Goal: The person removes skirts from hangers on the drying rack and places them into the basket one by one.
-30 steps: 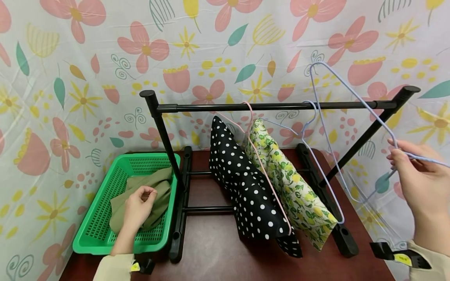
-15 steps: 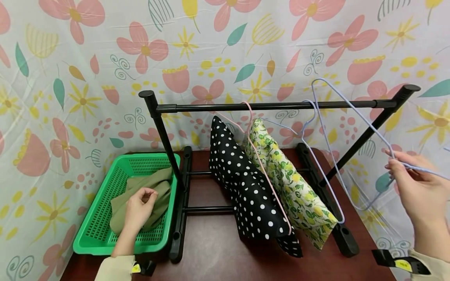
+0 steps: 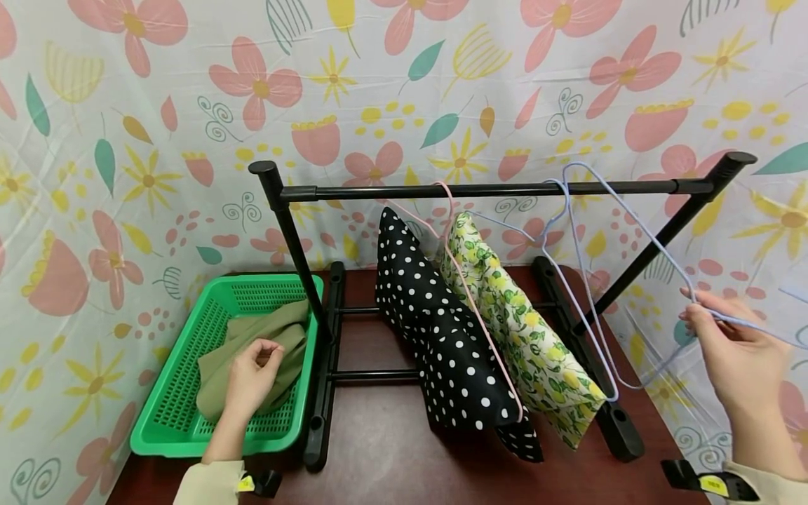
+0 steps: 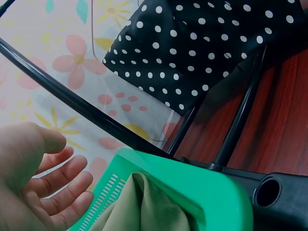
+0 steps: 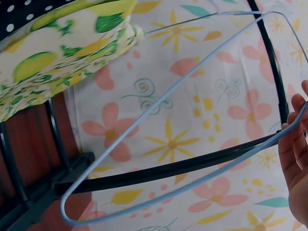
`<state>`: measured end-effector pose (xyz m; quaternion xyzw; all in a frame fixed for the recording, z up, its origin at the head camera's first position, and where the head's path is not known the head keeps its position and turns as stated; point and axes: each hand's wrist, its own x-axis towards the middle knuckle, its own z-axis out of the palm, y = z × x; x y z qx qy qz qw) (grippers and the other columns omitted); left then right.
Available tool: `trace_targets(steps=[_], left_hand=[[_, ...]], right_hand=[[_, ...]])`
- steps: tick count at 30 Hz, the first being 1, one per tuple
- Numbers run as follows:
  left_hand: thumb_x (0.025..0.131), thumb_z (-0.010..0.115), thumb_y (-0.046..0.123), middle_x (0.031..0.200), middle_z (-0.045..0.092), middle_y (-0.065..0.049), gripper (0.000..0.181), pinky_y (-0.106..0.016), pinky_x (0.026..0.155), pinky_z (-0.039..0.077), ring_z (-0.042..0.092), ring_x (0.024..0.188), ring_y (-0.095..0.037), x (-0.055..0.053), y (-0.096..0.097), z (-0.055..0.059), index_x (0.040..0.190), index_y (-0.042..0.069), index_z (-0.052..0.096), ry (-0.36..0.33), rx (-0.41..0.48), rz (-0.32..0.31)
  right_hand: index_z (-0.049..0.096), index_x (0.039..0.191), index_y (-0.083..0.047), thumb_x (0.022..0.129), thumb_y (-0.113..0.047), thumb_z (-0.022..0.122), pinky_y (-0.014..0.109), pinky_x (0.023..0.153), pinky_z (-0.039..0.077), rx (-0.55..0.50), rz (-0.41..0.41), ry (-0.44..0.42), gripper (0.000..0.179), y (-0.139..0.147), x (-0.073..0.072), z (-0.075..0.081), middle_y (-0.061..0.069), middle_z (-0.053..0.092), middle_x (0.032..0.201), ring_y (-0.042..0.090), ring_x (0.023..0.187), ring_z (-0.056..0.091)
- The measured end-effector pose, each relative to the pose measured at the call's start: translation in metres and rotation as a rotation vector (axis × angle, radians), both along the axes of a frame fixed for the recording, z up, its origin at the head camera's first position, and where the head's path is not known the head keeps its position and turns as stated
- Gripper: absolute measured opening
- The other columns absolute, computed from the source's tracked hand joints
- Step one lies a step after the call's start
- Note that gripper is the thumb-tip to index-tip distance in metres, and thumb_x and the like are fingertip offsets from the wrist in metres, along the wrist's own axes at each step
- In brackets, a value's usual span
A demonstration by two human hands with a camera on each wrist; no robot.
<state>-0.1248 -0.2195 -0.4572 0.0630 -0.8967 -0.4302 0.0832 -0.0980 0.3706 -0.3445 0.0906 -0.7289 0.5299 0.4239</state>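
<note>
My right hand (image 3: pixel 735 344) pinches a light blue clothes hanger (image 3: pixel 650 238) near its neck, to the right of the black rack. One end of this hanger reaches up past the rack's top bar, and its loop shows large in the right wrist view. Loosely bent and holding nothing, my left hand (image 3: pixel 252 375) hovers over an olive green cloth (image 3: pixel 287 337) in a green basket (image 3: pixel 151 421). The left wrist view shows a gap between those fingers (image 4: pixel 65 175) and the cloth.
A black clothes rack (image 3: pixel 379 191) stands on a dark red-brown table (image 3: pixel 379 435). From its bar hang a black polka-dot cloth (image 3: pixel 442 337) on a pink hanger (image 3: pixel 473 301) and a lemon-print cloth (image 3: pixel 530 330) on another blue hanger (image 3: pixel 577 301). A flower-patterned curtain (image 3: pixel 391 84) surrounds everything.
My right hand has lowered the blue hanger and shifted slightly left, so its upper end dropped from well above the bar to just above it. The left hand stays almost still.
</note>
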Motion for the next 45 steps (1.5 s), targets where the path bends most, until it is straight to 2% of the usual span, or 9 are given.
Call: trace_targets(steps=[11,14,19,21,26,30,35,40,45], left_hand=[[0.093,0.053,0.028,0.095,0.066,-0.006,0.02,-0.027,0.063,0.047,0.059,0.082,-0.016,0.001,0.003,-0.003,0.099,0.012,0.064,0.005,0.009,0.011],[0.093,0.053,0.029,0.094,0.066,-0.006,0.02,-0.027,0.064,0.046,0.059,0.081,-0.014,0.0,0.004,-0.003,0.099,0.012,0.064,0.009,0.013,0.013],[0.093,0.053,0.029,0.095,0.066,-0.006,0.021,-0.027,0.064,0.046,0.059,0.082,-0.014,0.0,0.006,-0.002,0.1,0.012,0.064,0.006,0.032,0.017],[0.093,0.053,0.029,0.095,0.066,-0.006,0.022,-0.027,0.064,0.046,0.059,0.083,-0.014,0.0,0.007,-0.002,0.1,0.012,0.065,0.001,0.045,0.021],[0.092,0.055,0.032,0.094,0.067,-0.006,0.023,-0.028,0.066,0.046,0.06,0.083,-0.015,-0.002,0.011,-0.002,0.098,0.012,0.065,-0.001,0.059,0.038],[0.092,0.055,0.032,0.093,0.067,-0.005,0.022,-0.028,0.067,0.046,0.06,0.083,-0.014,-0.004,0.015,-0.002,0.096,0.013,0.065,0.006,0.067,0.05],[0.092,0.056,0.029,0.093,0.068,-0.005,0.019,-0.027,0.066,0.046,0.06,0.082,-0.012,-0.005,0.018,-0.003,0.095,0.013,0.065,0.014,0.094,0.053],[0.092,0.056,0.025,0.094,0.068,-0.004,0.016,-0.027,0.065,0.047,0.06,0.08,-0.009,-0.006,0.022,-0.002,0.096,0.012,0.065,0.019,0.12,0.046],[0.092,0.056,0.022,0.094,0.068,-0.005,0.016,-0.025,0.065,0.047,0.06,0.079,-0.009,-0.006,0.026,0.001,0.097,0.011,0.065,0.021,0.147,0.033]], right_hand=[[0.056,0.097,0.027,0.077,0.022,0.056,0.01,0.066,0.049,-0.09,0.097,0.026,0.021,0.005,0.002,-0.017,0.004,0.071,0.092,0.005,0.07,0.064],[0.057,0.096,0.027,0.077,0.022,0.056,0.009,0.065,0.048,-0.076,0.062,0.001,0.02,0.006,0.003,-0.019,0.002,0.07,0.088,0.004,0.069,0.064],[0.059,0.098,0.024,0.078,0.016,0.06,0.008,0.066,0.048,0.02,-0.077,-0.118,0.021,0.008,0.006,-0.021,-0.009,0.069,0.086,0.0,0.068,0.062],[0.059,0.098,0.024,0.079,0.014,0.061,0.008,0.066,0.048,0.047,-0.101,-0.152,0.021,0.009,0.007,-0.022,-0.011,0.067,0.085,-0.001,0.068,0.061],[0.061,0.1,0.021,0.082,0.008,0.061,0.007,0.066,0.048,0.094,-0.1,-0.182,0.022,0.011,0.006,-0.026,-0.011,0.065,0.083,-0.003,0.069,0.061],[0.062,0.099,0.018,0.082,0.009,0.06,0.006,0.065,0.046,0.13,-0.108,-0.182,0.02,0.01,0.004,-0.024,-0.012,0.065,0.082,-0.004,0.068,0.061],[0.066,0.098,0.013,0.08,0.011,0.062,0.002,0.061,0.042,0.234,-0.136,-0.151,0.02,0.009,0.0,-0.019,-0.023,0.062,0.081,-0.01,0.066,0.057],[0.067,0.097,0.011,0.079,0.011,0.062,0.001,0.062,0.04,0.303,-0.099,-0.103,0.019,0.009,-0.004,-0.015,-0.026,0.061,0.083,-0.013,0.068,0.056],[0.07,0.097,0.006,0.079,0.006,0.064,0.0,0.062,0.038,0.369,-0.152,-0.117,0.018,0.008,-0.007,-0.01,-0.031,0.059,0.084,-0.016,0.066,0.053]])
